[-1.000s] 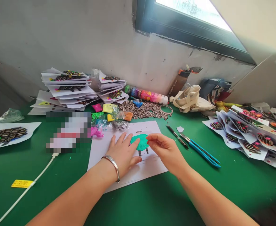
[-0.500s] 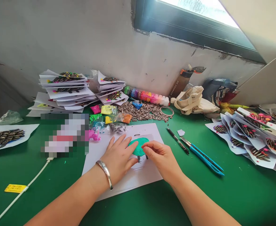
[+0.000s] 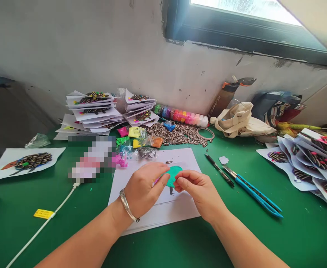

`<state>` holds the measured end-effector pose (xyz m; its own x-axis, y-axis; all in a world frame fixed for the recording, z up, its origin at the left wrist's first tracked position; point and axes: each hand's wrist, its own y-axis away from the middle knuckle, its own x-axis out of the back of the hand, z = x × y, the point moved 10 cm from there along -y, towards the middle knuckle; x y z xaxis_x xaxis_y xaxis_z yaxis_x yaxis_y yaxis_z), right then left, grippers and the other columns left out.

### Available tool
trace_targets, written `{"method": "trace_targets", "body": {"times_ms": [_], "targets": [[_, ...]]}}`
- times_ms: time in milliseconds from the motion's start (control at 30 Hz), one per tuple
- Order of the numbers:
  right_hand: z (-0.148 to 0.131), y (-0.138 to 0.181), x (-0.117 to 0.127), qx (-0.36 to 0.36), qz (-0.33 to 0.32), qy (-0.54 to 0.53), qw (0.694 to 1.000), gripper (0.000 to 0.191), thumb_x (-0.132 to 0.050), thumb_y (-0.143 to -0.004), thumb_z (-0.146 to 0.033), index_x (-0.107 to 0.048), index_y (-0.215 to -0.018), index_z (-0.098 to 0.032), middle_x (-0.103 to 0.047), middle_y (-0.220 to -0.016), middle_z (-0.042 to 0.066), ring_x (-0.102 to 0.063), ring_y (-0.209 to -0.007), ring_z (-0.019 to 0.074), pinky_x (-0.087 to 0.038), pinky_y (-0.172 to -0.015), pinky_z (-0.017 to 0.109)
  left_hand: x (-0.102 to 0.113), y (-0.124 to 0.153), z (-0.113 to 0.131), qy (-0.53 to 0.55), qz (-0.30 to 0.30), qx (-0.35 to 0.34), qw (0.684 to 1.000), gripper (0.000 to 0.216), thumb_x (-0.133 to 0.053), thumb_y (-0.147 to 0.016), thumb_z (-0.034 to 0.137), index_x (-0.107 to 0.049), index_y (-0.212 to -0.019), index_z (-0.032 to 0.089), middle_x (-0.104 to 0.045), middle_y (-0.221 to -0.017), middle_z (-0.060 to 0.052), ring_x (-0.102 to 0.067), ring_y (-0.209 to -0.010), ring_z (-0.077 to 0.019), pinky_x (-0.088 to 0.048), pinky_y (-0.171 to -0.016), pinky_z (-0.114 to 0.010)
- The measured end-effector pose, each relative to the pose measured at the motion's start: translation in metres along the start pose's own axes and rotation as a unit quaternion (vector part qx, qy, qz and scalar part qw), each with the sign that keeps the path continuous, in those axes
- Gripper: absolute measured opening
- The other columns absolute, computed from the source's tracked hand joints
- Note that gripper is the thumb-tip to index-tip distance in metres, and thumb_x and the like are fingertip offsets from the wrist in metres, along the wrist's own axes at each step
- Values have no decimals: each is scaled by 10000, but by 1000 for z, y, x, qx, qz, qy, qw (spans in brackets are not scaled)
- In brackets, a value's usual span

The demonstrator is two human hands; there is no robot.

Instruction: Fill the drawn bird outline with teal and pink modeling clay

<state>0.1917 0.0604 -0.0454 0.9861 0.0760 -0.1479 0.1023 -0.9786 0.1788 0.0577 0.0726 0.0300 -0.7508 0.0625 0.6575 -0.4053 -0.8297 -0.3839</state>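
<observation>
A flattened round piece of green modelling clay (image 3: 173,175) lies on a white sheet of paper (image 3: 163,217), over a drawing whose dark leg shows below it. My left hand (image 3: 146,184), with a silver bangle at the wrist, is curled at the clay's left edge, fingertips above and thumb below. A bit of pink shows between thumb and fingers. At the right edge, my right hand (image 3: 198,188) pinches the clay's rim with thumb and forefinger; anything else in the pinch is hidden. A single sunflower seed (image 3: 169,162) rests on the sheet above the clay.
Behind the sheet are clay packets (image 3: 137,132), a heap of sunflower seeds (image 3: 177,136) and a tape ring (image 3: 205,134). A pen (image 3: 219,169) and blue tweezers (image 3: 259,197) lie right. Stacked seed pictures (image 3: 93,111) stand back left, others (image 3: 305,160) far right. A white cable (image 3: 43,219) crosses the left.
My left hand has gone from spread flat on the paper to curled at the clay's edge. The right hand stays pinched at the other edge. The whole view has shifted slightly.
</observation>
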Motion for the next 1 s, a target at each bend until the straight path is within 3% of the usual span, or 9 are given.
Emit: {"method": "trace_targets", "body": {"times_ms": [100, 167, 267, 367, 433, 533, 667, 867, 1000], "targets": [[-21, 5, -3, 100, 19, 117, 988, 107, -626, -830, -306, -645, -805, -204, -594, -722, -2, -533, -682, 138, -449, -655, 297, -9, 0, -8, 100, -42, 87, 990, 246, -533, -874, 319, -708, -990, 193, -718, -1009, -41, -644, -946, -210, -501, -863, -317], [-41, 13, -9, 199, 35, 195, 960, 55, -619, -832, -252, -636, -796, -215, -571, -754, 3, -525, -703, 142, -450, -649, 296, -21, 2, -14, 190, -86, 149, 967, 274, -537, -871, 375, -721, -959, 191, -726, -952, -42, -651, -900, -218, -513, -820, -326], [-63, 29, -25, 327, 51, 294, 897, 100, -601, -831, -162, -659, -870, -233, -532, -812, 25, -532, -773, 163, -467, -658, 307, -41, 10, -21, 355, -139, 233, 895, 342, -548, -860, 441, -726, -936, 159, -722, -873, -62, -649, -858, -221, -525, -795, -348], [-69, 40, -34, 384, 62, 349, 853, 236, -562, -844, -103, -657, -997, -255, -500, -840, 40, -518, -802, 174, -479, -661, 319, -54, 17, -23, 457, -166, 286, 825, 326, -597, -839, 432, -722, -948, 152, -712, -902, -70, -638, -901, -211, -511, -839, -359], [-70, 44, -35, 397, 73, 362, 840, 282, -545, -845, -77, -646, -1031, -263, -490, -856, 44, -510, -814, 176, -482, -673, 326, -58, 20, -21, 485, -181, 295, 803, 302, -613, -834, 419, -722, -944, 159, -704, -927, -69, -630, -921, -201, -501, -850, -352], [-69, 42, -29, 381, 91, 348, 851, 265, -537, -837, -65, -621, -1004, -253, -501, -903, 48, -523, -846, 178, -490, -708, 333, -60, 23, -21, 512, -183, 315, 778, 292, -639, -814, 415, -723, -928, 160, -697, -928, -71, -626, -923, -197, -493, -849, -347], [-62, 33, -24, 337, 82, 313, 884, 239, -554, -817, -84, -559, -990, -249, -543, -986, 48, -547, -924, 191, -490, -817, 367, -61, 24, -27, 493, -168, 333, 786, 228, -706, -755, 358, -730, -877, 167, -680, -850, -41, -618, -860, -174, -495, -825, -326], [-54, 23, -26, 294, 11, 317, 901, 366, -586, -815, -117, -539, -1140, -278, -548, -1140, 50, -517, -1081, 200, -462, -917, 375, -65, 22, -33, 487, -159, 339, 789, 180, -732, -727, 335, -710, -755, 158, -655, -740, -16, -613, -769, -144, -493, -774, -286], [-60, 17, -8, 266, 4, 339, 903, 275, -602, -821, -148, -594, -1071, -262, -605, -1046, 36, -559, -987, 191, -479, -868, 358, -55, 16, -48, 494, -109, 352, 787, 229, -746, -713, 383, -665, -739, 171, -679, -757, -17, -637, -761, -157, -503, -728, -291]]}}
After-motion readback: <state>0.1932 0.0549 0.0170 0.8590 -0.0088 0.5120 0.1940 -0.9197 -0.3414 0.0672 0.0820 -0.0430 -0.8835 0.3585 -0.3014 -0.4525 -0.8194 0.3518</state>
